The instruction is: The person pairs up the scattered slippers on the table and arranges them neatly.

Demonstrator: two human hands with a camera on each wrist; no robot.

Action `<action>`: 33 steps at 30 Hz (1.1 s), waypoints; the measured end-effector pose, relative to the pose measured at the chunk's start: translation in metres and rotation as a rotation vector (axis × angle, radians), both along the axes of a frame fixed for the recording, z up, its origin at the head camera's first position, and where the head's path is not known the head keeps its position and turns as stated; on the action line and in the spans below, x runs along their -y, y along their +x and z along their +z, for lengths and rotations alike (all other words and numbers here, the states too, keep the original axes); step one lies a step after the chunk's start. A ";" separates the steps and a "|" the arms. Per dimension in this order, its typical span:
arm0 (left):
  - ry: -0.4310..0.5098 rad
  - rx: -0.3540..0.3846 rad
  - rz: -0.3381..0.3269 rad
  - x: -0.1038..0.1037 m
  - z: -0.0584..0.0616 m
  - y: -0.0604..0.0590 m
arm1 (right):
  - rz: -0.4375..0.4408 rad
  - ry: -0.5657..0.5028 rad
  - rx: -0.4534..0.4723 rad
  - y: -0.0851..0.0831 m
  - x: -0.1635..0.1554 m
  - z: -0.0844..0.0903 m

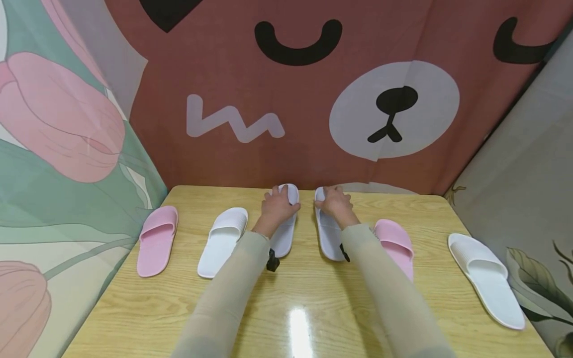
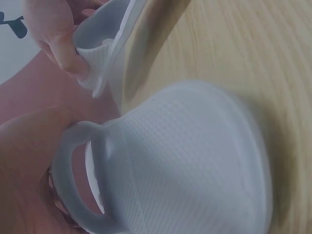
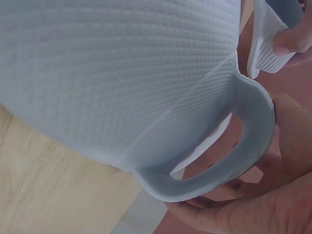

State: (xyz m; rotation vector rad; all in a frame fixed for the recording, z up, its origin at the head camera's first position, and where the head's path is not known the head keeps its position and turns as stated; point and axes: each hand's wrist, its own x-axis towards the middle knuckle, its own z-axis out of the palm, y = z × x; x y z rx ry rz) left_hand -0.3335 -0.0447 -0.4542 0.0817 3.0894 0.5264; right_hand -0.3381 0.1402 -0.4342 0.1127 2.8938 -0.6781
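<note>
Two pale grey slippers lie side by side at the far middle of the wooden table (image 1: 295,298), toes toward the curtain. My left hand (image 1: 280,203) grips the toe end of the left grey slipper (image 1: 285,233); in the left wrist view its strap (image 2: 195,165) fills the frame, fingers (image 2: 29,161) at the toe opening. My right hand (image 1: 334,201) grips the toe end of the right grey slipper (image 1: 327,236). The right wrist view shows its textured strap (image 3: 122,83) with fingers (image 3: 243,207) curled under the toe opening.
A pink slipper (image 1: 156,239) and a white slipper (image 1: 223,242) lie to the left. Another pink slipper (image 1: 395,241) sits beside my right forearm, and a white slipper (image 1: 485,278) near the right edge. A bear-print curtain (image 1: 313,99) hangs behind the table.
</note>
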 end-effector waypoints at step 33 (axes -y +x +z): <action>-0.043 0.059 0.019 -0.016 -0.009 0.001 | -0.026 -0.021 0.017 -0.004 0.016 -0.015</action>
